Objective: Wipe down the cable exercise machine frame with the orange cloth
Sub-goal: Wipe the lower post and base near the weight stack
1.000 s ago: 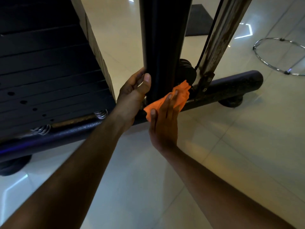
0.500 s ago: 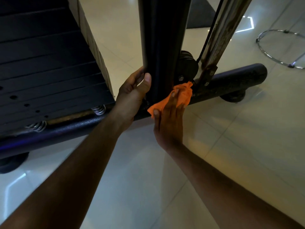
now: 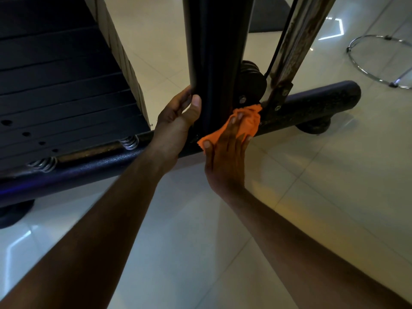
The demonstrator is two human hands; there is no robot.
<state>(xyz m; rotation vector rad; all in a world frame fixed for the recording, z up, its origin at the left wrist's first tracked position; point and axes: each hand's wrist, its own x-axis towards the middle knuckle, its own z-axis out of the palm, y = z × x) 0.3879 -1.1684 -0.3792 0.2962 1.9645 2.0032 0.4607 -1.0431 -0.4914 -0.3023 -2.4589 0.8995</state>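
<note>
The cable machine's black upright post [image 3: 214, 52] rises from a black horizontal base bar [image 3: 312, 103] lying on the floor. My left hand [image 3: 178, 117] grips the post's left edge near its foot, thumb on the front face. My right hand [image 3: 227, 152] lies flat, fingers spread, pressing the orange cloth [image 3: 247, 121] against the joint where post and base bar meet. The cloth's top corner touches the bracket of the rusty chrome guide rod [image 3: 298, 41].
A black weight stack [image 3: 55, 85] with pin holes fills the upper left, springs [image 3: 130, 141] beneath it. A pulley [image 3: 252, 79] and cable sit behind the post. A chrome ring stand [image 3: 379, 61] lies on the glossy tiled floor [image 3: 289, 197] at right; a dark mat [image 3: 267, 16] lies beyond.
My right hand has slid the cloth down and slightly right from the post's lower face onto the joint with the base bar. My left hand has kept its hold on the post.
</note>
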